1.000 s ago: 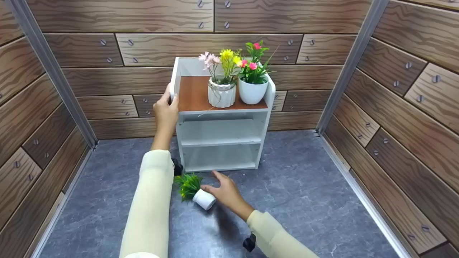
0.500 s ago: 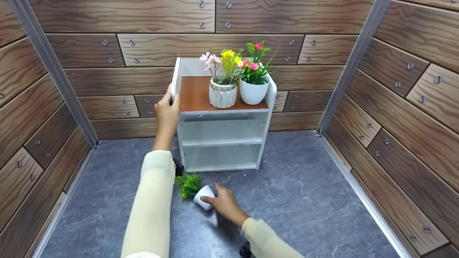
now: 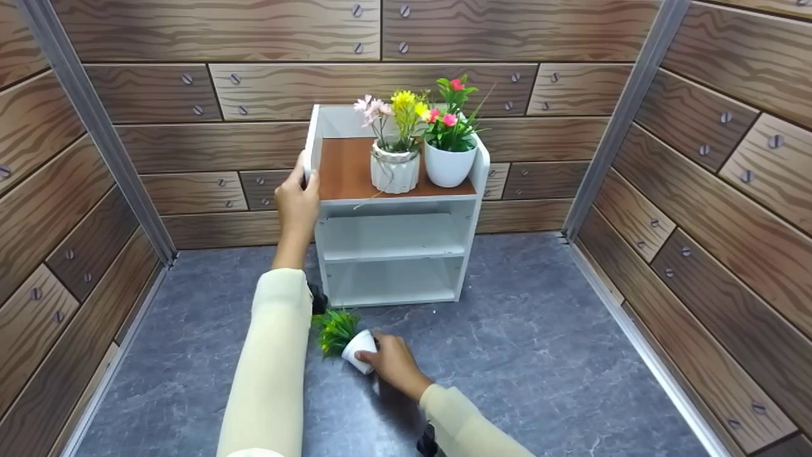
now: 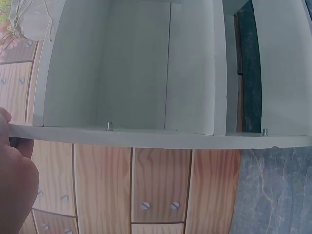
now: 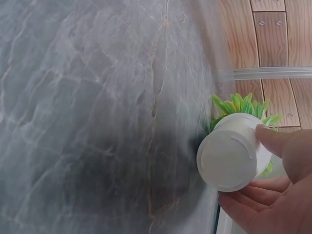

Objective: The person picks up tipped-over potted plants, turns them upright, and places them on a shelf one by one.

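A small white pot with a green grassy plant [image 3: 335, 331] lies tipped on its side, leaves pointing left, in front of the shelf. My right hand [image 3: 397, 365] grips the pot [image 5: 228, 155], thumb on one side and fingers on the other. The white shelf unit [image 3: 393, 257] with a brown top board stands against the back wall. At its upper left side panel, my left hand [image 3: 297, 200] holds the edge between thumb and fingers; the left wrist view shows this hand [image 4: 17, 178] at the panel's end.
On the shelf's top stand a ribbed white pot with pink and yellow flowers [image 3: 394, 168] and a smooth white pot with red-pink flowers [image 3: 450, 164]. Wood-patterned walls [image 3: 717, 209] enclose the grey marbled surface [image 3: 539, 330] on the left, back and right.
My right hand has moved down and left onto the small pot and closed its fingers round it. The pot has turned slightly. My left hand stays on the shelf's side.
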A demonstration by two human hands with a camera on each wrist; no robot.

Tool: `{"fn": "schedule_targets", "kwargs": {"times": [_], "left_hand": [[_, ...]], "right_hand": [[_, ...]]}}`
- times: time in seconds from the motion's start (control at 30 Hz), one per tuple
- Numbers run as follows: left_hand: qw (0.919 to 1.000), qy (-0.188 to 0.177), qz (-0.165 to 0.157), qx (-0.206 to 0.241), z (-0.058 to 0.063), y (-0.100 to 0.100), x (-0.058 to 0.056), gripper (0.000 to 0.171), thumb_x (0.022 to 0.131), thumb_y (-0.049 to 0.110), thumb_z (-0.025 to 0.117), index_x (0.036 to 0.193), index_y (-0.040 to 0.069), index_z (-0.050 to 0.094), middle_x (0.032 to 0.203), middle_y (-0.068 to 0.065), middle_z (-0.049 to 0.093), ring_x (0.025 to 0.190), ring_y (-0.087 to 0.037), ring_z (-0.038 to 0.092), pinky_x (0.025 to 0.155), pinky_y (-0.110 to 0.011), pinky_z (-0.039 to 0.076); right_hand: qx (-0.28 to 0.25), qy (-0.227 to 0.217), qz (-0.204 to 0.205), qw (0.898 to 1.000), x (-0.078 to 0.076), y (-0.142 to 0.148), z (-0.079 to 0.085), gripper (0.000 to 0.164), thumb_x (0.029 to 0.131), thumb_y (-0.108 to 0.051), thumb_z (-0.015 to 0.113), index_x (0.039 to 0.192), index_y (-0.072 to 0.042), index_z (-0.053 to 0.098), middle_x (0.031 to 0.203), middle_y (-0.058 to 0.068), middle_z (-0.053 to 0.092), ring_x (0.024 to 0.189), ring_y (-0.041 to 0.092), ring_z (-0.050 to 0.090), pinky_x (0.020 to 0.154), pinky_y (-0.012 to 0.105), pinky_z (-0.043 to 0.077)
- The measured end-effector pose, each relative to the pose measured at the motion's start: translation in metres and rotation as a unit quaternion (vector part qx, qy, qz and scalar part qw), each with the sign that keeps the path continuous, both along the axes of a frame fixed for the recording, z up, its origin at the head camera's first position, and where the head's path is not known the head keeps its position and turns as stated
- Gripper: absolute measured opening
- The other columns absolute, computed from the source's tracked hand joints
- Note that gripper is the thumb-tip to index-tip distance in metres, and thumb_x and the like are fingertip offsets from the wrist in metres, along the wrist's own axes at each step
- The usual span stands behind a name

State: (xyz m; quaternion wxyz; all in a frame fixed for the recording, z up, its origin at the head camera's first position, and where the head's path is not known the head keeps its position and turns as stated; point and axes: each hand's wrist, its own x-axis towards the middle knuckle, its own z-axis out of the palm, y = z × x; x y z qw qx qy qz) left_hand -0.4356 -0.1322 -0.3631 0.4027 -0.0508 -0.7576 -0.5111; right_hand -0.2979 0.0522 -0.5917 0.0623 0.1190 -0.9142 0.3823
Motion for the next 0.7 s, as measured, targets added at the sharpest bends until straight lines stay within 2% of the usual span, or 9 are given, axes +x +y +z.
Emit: {"fn": "schedule_targets", "kwargs": {"times": [0.17, 0.33, 0.4, 0.53, 0.6, 0.7], "left_hand": [[1.0000, -0.002, -0.003, 0.002, 0.000, 0.000, 0.000, 0.043, 0.098, 0.010, 0.060, 0.142, 0.007, 0.059, 0.119, -0.026, 0.069, 0.098, -0.033, 0.067, 0.088, -0.047, 0.055], [0.9999, -0.004, -0.011, 0.008, 0.001, 0.001, 0.000, 0.044, 0.099, 0.009, 0.060, 0.142, 0.007, 0.058, 0.121, -0.025, 0.068, 0.102, -0.031, 0.067, 0.091, -0.046, 0.054], [0.9999, -0.003, -0.010, 0.008, 0.001, 0.001, 0.001, 0.044, 0.098, 0.009, 0.060, 0.142, 0.006, 0.058, 0.120, -0.026, 0.069, 0.099, -0.032, 0.066, 0.090, -0.046, 0.054], [0.9999, 0.000, -0.005, 0.010, 0.001, 0.000, 0.002, 0.043, 0.097, 0.008, 0.061, 0.141, 0.006, 0.059, 0.118, -0.026, 0.069, 0.099, -0.032, 0.066, 0.090, -0.046, 0.054], [0.9999, 0.003, -0.004, 0.010, 0.000, 0.000, 0.002, 0.043, 0.097, 0.008, 0.061, 0.140, 0.006, 0.060, 0.118, -0.026, 0.069, 0.100, -0.033, 0.067, 0.091, -0.047, 0.054], [0.9999, 0.007, -0.008, 0.013, -0.001, 0.001, 0.002, 0.043, 0.098, 0.008, 0.061, 0.140, 0.006, 0.060, 0.120, -0.026, 0.069, 0.102, -0.033, 0.067, 0.092, -0.047, 0.054]], "right_hand": [[0.028, 0.005, -0.003, 1.000, -0.001, -0.004, 0.003, 0.042, 0.082, -0.031, 0.082, 0.110, -0.001, 0.073, 0.085, 0.009, 0.074, 0.068, 0.017, 0.059, 0.059, 0.033, 0.046], [0.034, 0.007, 0.008, 0.999, -0.001, -0.005, 0.005, 0.030, 0.081, -0.027, 0.083, 0.097, -0.003, 0.074, 0.075, 0.005, 0.069, 0.063, 0.013, 0.052, 0.056, 0.030, 0.043], [0.030, 0.009, 0.010, 0.999, 0.000, -0.004, 0.004, 0.031, 0.082, -0.026, 0.083, 0.100, -0.002, 0.074, 0.078, 0.007, 0.071, 0.064, 0.014, 0.054, 0.057, 0.030, 0.045], [0.011, 0.015, 0.008, 1.000, 0.003, -0.001, 0.000, 0.045, 0.083, -0.025, 0.082, 0.116, 0.004, 0.071, 0.092, 0.014, 0.075, 0.076, 0.021, 0.065, 0.066, 0.034, 0.052], [-0.007, 0.014, 0.001, 1.000, 0.006, 0.001, -0.003, 0.052, 0.083, -0.026, 0.082, 0.123, 0.006, 0.069, 0.098, 0.017, 0.076, 0.081, 0.023, 0.068, 0.070, 0.036, 0.054], [-0.046, 0.006, -0.007, 0.999, 0.010, 0.004, -0.008, 0.054, 0.084, -0.026, 0.080, 0.127, 0.004, 0.067, 0.101, 0.016, 0.076, 0.080, 0.022, 0.068, 0.071, 0.035, 0.055]]}}
